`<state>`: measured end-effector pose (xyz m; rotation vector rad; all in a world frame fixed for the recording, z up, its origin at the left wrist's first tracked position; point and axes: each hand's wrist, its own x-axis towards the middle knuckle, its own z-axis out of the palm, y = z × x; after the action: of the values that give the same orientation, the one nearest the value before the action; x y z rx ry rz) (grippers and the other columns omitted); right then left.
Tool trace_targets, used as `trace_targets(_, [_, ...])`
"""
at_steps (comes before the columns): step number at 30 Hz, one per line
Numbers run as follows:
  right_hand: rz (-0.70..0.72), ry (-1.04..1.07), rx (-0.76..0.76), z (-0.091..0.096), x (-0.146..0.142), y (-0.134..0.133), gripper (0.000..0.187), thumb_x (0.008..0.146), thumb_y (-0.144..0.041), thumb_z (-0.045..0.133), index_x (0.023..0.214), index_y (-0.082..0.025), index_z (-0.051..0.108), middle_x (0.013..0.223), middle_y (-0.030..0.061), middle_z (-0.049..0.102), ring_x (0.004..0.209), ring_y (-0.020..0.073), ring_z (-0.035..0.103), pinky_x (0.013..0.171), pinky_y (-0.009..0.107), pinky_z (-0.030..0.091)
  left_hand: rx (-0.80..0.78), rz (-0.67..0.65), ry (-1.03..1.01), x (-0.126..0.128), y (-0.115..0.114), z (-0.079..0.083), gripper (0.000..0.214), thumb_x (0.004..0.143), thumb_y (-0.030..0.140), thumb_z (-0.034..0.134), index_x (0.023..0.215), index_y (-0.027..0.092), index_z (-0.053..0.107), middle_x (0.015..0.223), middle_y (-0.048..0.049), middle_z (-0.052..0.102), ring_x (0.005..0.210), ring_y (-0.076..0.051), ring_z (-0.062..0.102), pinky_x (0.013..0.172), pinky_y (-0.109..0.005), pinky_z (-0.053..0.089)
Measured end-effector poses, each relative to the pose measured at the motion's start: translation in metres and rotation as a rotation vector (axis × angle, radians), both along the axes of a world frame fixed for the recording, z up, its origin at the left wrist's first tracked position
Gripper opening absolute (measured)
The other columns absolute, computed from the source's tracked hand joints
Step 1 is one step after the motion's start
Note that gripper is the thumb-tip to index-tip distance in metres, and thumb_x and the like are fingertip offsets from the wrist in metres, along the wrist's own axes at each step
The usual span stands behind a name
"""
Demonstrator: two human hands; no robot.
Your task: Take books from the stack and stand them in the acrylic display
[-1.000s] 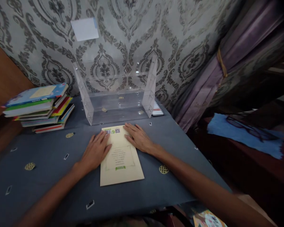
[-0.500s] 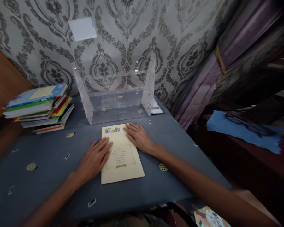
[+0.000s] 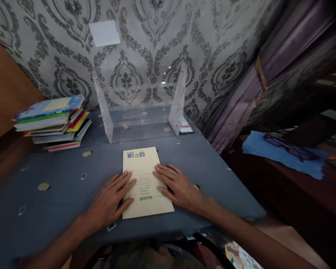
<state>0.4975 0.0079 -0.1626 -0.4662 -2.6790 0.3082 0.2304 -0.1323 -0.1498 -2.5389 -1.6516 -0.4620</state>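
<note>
A thin cream-coloured book lies flat on the table, its printed text, barcode and square code facing up and upside down to me. My left hand rests along its left edge, fingers stretched out with the tips on the cover. On the opposite edge lies my right hand, also spread, its fingertips on the cover. Neither hand is closed around the book. Beyond it stands a clear acrylic rack with two side panels and see-through shelves.
A stack of several books stands at the left. The blue-grey tablecloth has small printed patterns. Right of the table, glasses lie on a blue cloth. A purple curtain hangs by the patterned wall.
My right hand has slid from the book's top corner down along its right edge. My left hand stays at the left edge, its thumb now spread onto the cover. The view has shifted slightly.
</note>
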Motion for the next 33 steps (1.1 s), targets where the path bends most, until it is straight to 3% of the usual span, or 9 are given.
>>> trace_targets(5, [0.064, -0.084, -0.009, 0.001, 0.024, -0.024, 0.057, 0.101, -0.044, 0.047, 0.149, -0.015, 0.041, 0.152, 0.0194, 0.047, 0.145, 0.0297, 0.039, 0.115, 0.061, 0.034, -0.035, -0.087, 0.024, 0.007, -0.026, 0.000, 0.080, 0.093, 0.055, 0.056, 0.157, 0.020, 0.025, 0.157, -0.0157, 0.040, 0.146, -0.030, 0.038, 0.114, -0.052, 0.041])
trace_targets(10, [0.188, -0.137, -0.017, 0.011, 0.049, -0.047, 0.100, 0.083, -0.072, 0.058, 0.158, -0.015, 0.023, 0.158, 0.0259, 0.032, 0.151, 0.0376, 0.023, 0.118, 0.067, 0.023, -0.093, -0.185, 0.092, 0.012, -0.050, 0.000, 0.131, 0.063, 0.086, 0.062, 0.159, 0.014, 0.012, 0.158, -0.0247, 0.033, 0.148, -0.040, 0.030, 0.115, -0.060, 0.035])
trace_targets(13, [0.243, -0.168, -0.020, 0.013, 0.056, -0.056, 0.113, 0.076, -0.074, 0.066, 0.159, -0.013, 0.019, 0.157, 0.0282, 0.032, 0.151, 0.0404, 0.022, 0.117, 0.068, 0.022, -0.086, -0.163, 0.171, 0.018, -0.057, -0.006, 0.111, 0.077, 0.063, 0.072, 0.159, 0.012, 0.017, 0.159, -0.0230, 0.032, 0.149, -0.039, 0.026, 0.117, -0.057, 0.033])
trace_targets(16, [0.210, -0.156, 0.006, 0.009, 0.058, -0.061, 0.092, 0.086, -0.049, 0.070, 0.158, -0.017, 0.025, 0.157, 0.0248, 0.036, 0.150, 0.0372, 0.025, 0.118, 0.065, 0.025, 0.037, -0.119, 0.223, 0.023, -0.057, -0.013, 0.079, 0.089, 0.022, 0.061, 0.156, 0.009, 0.023, 0.154, -0.0215, 0.042, 0.148, -0.035, 0.030, 0.117, -0.052, 0.035])
trace_targets(20, [0.166, -0.080, 0.018, 0.006, 0.057, -0.056, 0.054, 0.095, -0.027, 0.061, 0.147, -0.021, 0.046, 0.149, 0.0185, 0.050, 0.147, 0.0294, 0.035, 0.119, 0.058, 0.030, 0.108, -0.166, 0.194, 0.020, -0.050, -0.003, 0.064, 0.092, 0.023, 0.055, 0.152, 0.010, 0.035, 0.147, -0.0197, 0.052, 0.144, -0.033, 0.039, 0.119, -0.054, 0.031])
trace_targets(23, [0.201, 0.063, -0.035, 0.014, 0.053, -0.041, 0.044, 0.097, -0.033, 0.059, 0.139, -0.021, 0.052, 0.139, 0.0161, 0.060, 0.139, 0.0251, 0.047, 0.119, 0.053, 0.032, 0.070, -0.194, 0.030, 0.012, -0.038, 0.019, 0.060, 0.093, 0.029, 0.055, 0.150, 0.016, 0.040, 0.144, -0.0163, 0.056, 0.138, -0.029, 0.048, 0.121, -0.054, 0.029])
trace_targets(27, [0.205, 0.279, -0.220, 0.033, 0.032, -0.013, 0.038, 0.101, -0.035, 0.050, 0.138, -0.026, 0.054, 0.130, 0.0110, 0.066, 0.126, 0.0224, 0.059, 0.117, 0.049, 0.037, -0.048, -0.089, -0.447, 0.002, -0.005, 0.042, 0.040, 0.097, 0.040, 0.049, 0.133, 0.025, 0.058, 0.128, -0.0102, 0.066, 0.121, -0.025, 0.061, 0.117, -0.050, 0.035])
trace_targets(30, [0.103, 0.389, -0.428, 0.036, 0.003, 0.009, 0.037, 0.100, -0.045, 0.048, 0.130, -0.027, 0.060, 0.122, 0.0095, 0.070, 0.115, 0.0250, 0.065, 0.106, 0.046, 0.048, -0.134, 0.023, -0.821, 0.003, 0.033, 0.040, 0.051, 0.095, 0.061, 0.041, 0.114, 0.021, 0.068, 0.112, -0.0104, 0.070, 0.110, -0.026, 0.064, 0.105, -0.045, 0.047])
trace_targets(33, [-0.025, 0.459, -0.596, 0.027, -0.027, 0.028, 0.041, 0.099, -0.051, 0.044, 0.117, -0.023, 0.069, 0.103, 0.0066, 0.074, 0.099, 0.0240, 0.068, 0.096, 0.042, 0.054, -0.109, 0.345, -1.112, 0.007, 0.070, 0.025, 0.065, 0.088, 0.076, 0.039, 0.095, 0.019, 0.068, 0.095, -0.0103, 0.071, 0.104, -0.028, 0.064, 0.096, -0.042, 0.051])
